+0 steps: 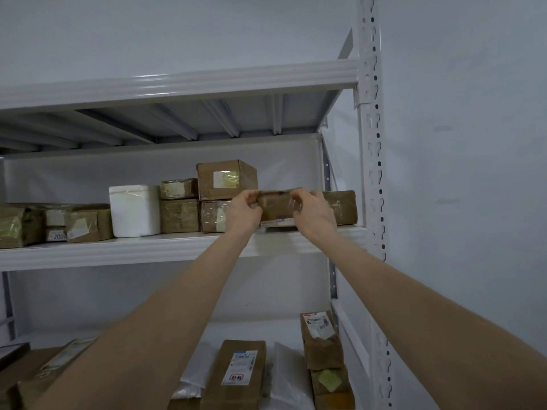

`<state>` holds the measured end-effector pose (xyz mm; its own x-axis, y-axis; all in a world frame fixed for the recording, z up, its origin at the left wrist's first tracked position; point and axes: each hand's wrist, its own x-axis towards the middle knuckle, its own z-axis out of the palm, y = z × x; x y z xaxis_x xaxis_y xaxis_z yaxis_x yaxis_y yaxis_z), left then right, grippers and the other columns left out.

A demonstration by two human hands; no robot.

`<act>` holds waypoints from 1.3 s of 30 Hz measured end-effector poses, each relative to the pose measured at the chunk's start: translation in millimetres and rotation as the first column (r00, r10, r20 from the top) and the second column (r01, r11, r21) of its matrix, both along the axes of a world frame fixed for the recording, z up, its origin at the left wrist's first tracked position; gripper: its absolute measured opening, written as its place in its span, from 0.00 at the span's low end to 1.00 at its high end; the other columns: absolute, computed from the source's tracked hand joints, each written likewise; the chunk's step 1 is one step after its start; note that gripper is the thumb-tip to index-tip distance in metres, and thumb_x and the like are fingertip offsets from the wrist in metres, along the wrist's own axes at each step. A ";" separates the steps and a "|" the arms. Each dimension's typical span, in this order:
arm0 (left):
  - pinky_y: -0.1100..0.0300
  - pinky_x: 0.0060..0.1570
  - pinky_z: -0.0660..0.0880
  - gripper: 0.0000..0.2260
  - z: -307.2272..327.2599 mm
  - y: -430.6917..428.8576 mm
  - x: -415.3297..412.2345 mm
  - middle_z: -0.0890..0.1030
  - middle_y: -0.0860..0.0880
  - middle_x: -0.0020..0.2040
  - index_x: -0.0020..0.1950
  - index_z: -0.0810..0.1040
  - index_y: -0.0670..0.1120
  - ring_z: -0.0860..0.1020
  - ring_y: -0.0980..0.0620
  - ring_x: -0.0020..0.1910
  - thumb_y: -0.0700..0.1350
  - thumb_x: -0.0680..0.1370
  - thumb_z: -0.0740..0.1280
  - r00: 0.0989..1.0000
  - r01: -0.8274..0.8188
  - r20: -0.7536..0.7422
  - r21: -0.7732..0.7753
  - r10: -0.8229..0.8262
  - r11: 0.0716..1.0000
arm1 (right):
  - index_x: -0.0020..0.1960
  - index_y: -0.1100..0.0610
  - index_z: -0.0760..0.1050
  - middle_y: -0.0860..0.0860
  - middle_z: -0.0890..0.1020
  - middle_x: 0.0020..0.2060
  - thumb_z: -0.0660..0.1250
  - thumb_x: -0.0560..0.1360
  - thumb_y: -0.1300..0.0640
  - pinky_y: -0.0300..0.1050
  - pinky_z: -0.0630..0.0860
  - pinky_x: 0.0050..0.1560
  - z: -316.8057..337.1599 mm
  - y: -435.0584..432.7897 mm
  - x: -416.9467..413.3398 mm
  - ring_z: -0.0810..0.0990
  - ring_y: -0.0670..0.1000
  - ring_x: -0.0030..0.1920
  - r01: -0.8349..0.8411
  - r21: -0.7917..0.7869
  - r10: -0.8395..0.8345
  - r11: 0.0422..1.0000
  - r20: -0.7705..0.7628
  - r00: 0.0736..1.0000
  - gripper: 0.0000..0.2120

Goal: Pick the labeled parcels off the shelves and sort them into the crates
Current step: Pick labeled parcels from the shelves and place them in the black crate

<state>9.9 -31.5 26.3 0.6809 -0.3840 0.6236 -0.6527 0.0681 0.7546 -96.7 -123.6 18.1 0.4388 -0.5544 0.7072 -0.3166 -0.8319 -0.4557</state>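
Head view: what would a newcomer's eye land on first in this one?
Two bare arms reach up to the middle shelf, where the left hand and right hand grip the ends of a brown taped parcel near the shelf's right end. To the left, a white foam box stands out among brown cardboard parcels. More labeled parcels lie on the shelf below.

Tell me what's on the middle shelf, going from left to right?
Taped brown parcels → white foam box → two small stacked boxes → bigger labelled box → left hand → gripped parcel → right hand → long brown parcel.
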 end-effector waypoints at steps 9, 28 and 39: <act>0.48 0.60 0.75 0.23 -7.2 -16.9 11.0 0.80 0.46 0.58 0.66 0.75 0.50 0.78 0.46 0.58 0.33 0.74 0.58 0.991 0.124 0.021 0.250 -0.133 0.960 | 0.72 0.48 0.66 0.51 0.57 0.76 0.59 0.79 0.54 0.61 0.51 0.73 -4.8 -16.0 31.7 0.48 0.63 0.76 0.081 -0.358 -0.206 0.930 -0.327 0.922 0.21; 0.49 0.68 0.66 0.32 46.8 55.6 147.2 0.65 0.43 0.74 0.77 0.55 0.43 0.67 0.43 0.71 0.47 0.77 0.65 1.000 0.016 0.009 0.126 -0.018 0.992 | 0.74 0.55 0.61 0.52 0.72 0.65 0.67 0.76 0.59 0.42 0.67 0.57 56.7 74.3 134.7 0.72 0.53 0.64 -0.276 0.324 0.225 0.905 0.186 0.956 0.29; 0.51 0.68 0.66 0.31 47.8 82.1 131.5 0.67 0.46 0.73 0.77 0.58 0.45 0.67 0.45 0.70 0.52 0.77 0.66 0.958 0.229 -0.147 -0.116 -0.244 0.967 | 0.77 0.55 0.56 0.54 0.68 0.71 0.69 0.75 0.49 0.56 0.69 0.68 55.4 94.9 124.3 0.69 0.56 0.68 -0.354 0.403 0.188 0.844 0.396 0.899 0.36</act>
<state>141.4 50.6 74.1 0.6710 -0.4889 0.5575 -0.4816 0.2843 0.8290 27.6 -28.7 73.6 0.4080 -0.7405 0.5340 0.1275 -0.5329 -0.8365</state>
